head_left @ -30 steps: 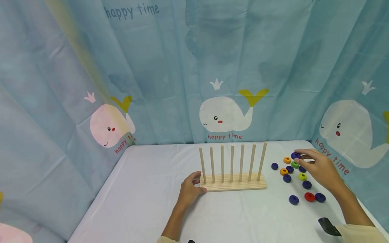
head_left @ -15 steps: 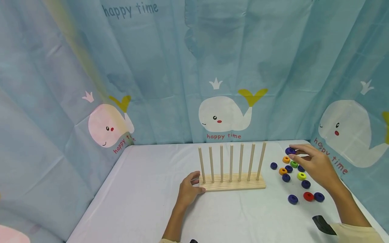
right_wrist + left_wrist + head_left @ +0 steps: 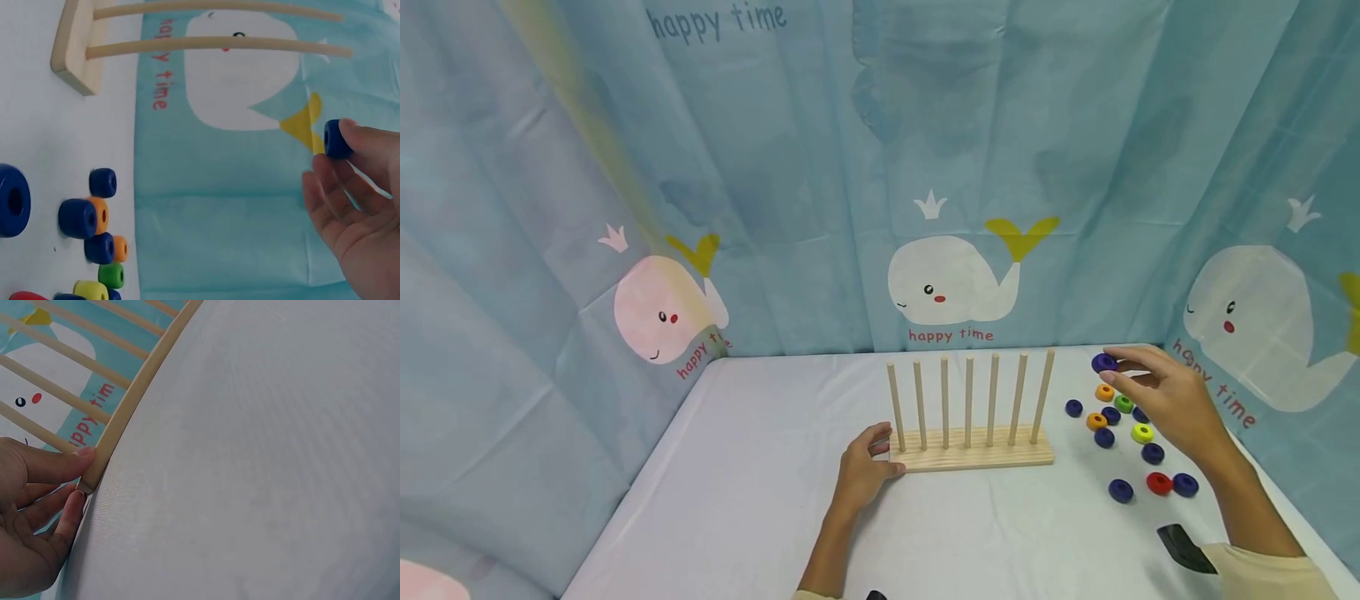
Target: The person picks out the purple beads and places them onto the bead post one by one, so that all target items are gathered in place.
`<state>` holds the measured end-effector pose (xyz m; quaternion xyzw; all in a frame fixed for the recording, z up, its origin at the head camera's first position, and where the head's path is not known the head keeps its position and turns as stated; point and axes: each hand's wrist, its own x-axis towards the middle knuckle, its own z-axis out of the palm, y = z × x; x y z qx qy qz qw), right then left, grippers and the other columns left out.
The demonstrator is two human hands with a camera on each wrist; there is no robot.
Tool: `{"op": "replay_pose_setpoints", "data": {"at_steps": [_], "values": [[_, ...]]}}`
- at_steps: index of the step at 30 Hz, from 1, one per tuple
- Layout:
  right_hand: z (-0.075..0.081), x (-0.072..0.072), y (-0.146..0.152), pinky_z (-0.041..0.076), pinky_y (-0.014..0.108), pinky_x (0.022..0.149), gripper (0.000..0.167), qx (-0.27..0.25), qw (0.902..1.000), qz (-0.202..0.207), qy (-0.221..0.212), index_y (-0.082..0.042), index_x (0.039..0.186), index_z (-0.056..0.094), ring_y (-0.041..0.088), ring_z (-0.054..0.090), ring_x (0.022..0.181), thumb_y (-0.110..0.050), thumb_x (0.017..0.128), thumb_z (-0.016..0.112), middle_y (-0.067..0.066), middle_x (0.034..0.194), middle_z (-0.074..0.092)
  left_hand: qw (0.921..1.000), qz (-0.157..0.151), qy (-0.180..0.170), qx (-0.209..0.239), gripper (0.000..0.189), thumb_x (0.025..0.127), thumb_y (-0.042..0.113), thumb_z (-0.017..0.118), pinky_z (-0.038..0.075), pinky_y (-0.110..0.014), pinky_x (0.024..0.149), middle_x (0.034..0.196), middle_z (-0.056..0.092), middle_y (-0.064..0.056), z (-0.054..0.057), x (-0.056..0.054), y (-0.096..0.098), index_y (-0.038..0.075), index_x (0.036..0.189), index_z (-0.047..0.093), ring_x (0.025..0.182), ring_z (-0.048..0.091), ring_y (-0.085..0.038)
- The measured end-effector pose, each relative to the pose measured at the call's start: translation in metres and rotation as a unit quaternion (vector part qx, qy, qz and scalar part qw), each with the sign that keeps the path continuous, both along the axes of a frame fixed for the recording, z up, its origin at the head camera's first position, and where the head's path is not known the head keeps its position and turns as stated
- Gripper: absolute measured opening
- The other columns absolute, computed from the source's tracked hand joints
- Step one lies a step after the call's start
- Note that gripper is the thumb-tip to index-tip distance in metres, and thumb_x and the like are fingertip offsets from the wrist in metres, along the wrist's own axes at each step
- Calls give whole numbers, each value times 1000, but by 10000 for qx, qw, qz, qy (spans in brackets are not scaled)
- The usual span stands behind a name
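Observation:
A wooden peg stand (image 3: 973, 458) with a row of several upright dowels stands mid-table in the head view. My left hand (image 3: 861, 473) grips the left end of its base; in the left wrist view the thumb (image 3: 59, 465) lies on the base's edge and a fingertip is at the end corner. My right hand (image 3: 1172, 404) pinches a dark blue ring-shaped bead (image 3: 1103, 362) between thumb and fingers, raised over the table right of the dowels. The right wrist view shows this bead (image 3: 338, 140) at the fingertips, its hole facing left.
Several loose beads lie right of the stand: blue ones (image 3: 1121, 491), a red bead (image 3: 1159, 483), a yellow-green bead (image 3: 1142, 433), a green bead (image 3: 1123, 403) and orange ones (image 3: 1097, 422). A white cloth (image 3: 760, 500) covers the table. A blue whale-print curtain (image 3: 805, 208) hangs behind.
My right hand has moved left and up with the blue bead, away from the loose beads and closer to the stand. My left hand stays on the base.

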<state>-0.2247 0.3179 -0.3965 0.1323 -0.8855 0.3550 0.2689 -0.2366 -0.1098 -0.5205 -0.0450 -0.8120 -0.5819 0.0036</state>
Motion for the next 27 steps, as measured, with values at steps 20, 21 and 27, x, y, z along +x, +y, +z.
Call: {"op": "replay_pose_setpoints", "data": {"at_steps": [20,21,27], "values": [[25,7,-34,49,-1,84,37,-256,9983,334,394,-3,133,71,-17,59,103,-6,97,77,8,120,69,10000,26,-28,68,75,82,-4,83,58,-49,106,147,64,-16,1,-1,1,1,151,54,133,62,-39],[27,7,-36,49,-1,84,36,-291,9981,371,408,-3,133,72,-16,59,103,-5,97,77,6,119,69,10000,16,-18,67,75,82,-4,83,58,-50,106,147,64,-16,0,-1,0,0,151,54,133,62,-39],[35,6,-48,50,1,86,38,-487,9960,621,425,-5,131,73,-11,63,102,1,94,77,-1,119,68,9999,-51,-46,87,74,84,-2,82,55,-54,108,149,63,-16,0,0,-1,0,152,52,135,60,-41]]}}
